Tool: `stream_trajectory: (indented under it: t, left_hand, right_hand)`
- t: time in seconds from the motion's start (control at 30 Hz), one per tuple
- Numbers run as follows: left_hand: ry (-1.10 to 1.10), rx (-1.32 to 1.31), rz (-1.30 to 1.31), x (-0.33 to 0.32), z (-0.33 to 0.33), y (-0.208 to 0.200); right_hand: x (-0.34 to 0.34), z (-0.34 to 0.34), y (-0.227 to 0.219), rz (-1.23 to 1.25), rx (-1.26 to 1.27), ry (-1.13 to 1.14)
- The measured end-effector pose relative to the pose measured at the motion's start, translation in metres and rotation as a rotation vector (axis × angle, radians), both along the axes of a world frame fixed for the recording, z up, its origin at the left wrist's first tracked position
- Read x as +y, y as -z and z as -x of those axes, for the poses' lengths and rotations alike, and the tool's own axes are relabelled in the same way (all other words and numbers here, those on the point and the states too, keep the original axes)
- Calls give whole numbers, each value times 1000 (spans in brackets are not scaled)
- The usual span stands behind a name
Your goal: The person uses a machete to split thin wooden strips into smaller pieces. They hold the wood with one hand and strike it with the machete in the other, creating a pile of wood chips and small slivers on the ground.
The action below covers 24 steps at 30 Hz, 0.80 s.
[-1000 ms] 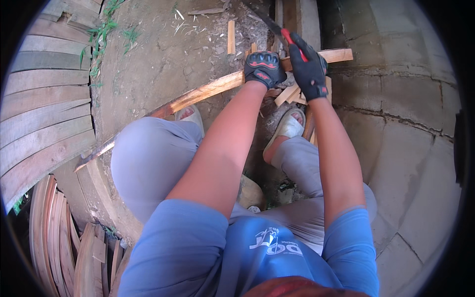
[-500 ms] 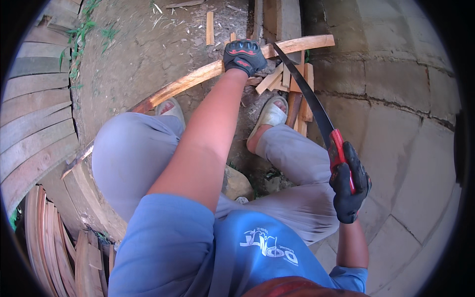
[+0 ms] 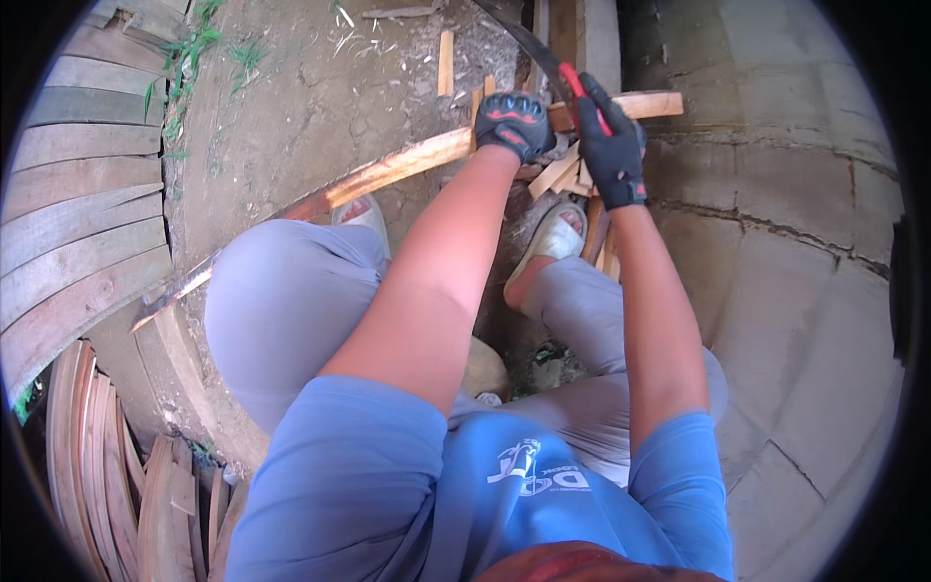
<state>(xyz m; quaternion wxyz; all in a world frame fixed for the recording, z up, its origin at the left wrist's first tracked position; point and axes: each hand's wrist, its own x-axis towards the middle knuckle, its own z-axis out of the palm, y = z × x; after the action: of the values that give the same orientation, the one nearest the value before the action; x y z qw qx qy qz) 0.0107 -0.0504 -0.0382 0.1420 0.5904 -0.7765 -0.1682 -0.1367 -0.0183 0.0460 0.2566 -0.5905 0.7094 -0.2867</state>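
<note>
My left hand [image 3: 514, 124], in a black and red glove, is closed over a long, narrow strip of wood [image 3: 412, 161]. The strip slants from beside my left knee up to the far right. Close to its right end, my gloved right hand [image 3: 609, 145] is wrapped round the red handle of a curved pruning saw [image 3: 531, 45]. The dark blade points away to the far left, past the strip, and its tip reaches the picture's top edge. Whether the blade touches the wood cannot be made out.
Short wood offcuts [image 3: 560, 171] lie under the strip near my right sandal [image 3: 555, 236]. A loose piece [image 3: 445, 63] rests on the dirt ground. Boards [image 3: 92, 194] line the left side, with stacked slats [image 3: 92, 441] below. Concrete slabs [image 3: 776, 262] cover the right.
My right hand has moved up and forward with the saw, from beside my right knee to the strip's right end. My left hand still grips the strip.
</note>
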Motion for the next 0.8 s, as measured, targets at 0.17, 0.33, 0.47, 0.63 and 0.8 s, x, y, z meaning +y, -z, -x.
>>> stream_trajectory:
  t: [0.17,0.33,0.47,0.63,0.8]
  left_hand:
    - [-6,-22,-227,-11,-1,-7]
    - [-41,-51,-197,-11,-1,-6]
    - [-34,-49,-195,-9,4,-7]
    - [-50,-58,-174,-4,3,1]
    - [-41,-67,-220,-7,1,-1]
  right_hand:
    - [79,30,-58,124,223,-175]
    - [205,54,-180,-288,3,119]
    - [258,68,-214,-180,217,-3]
    - [196,58,-159,-170,165,-25]
    - [55,19,-53,118,155,-192]
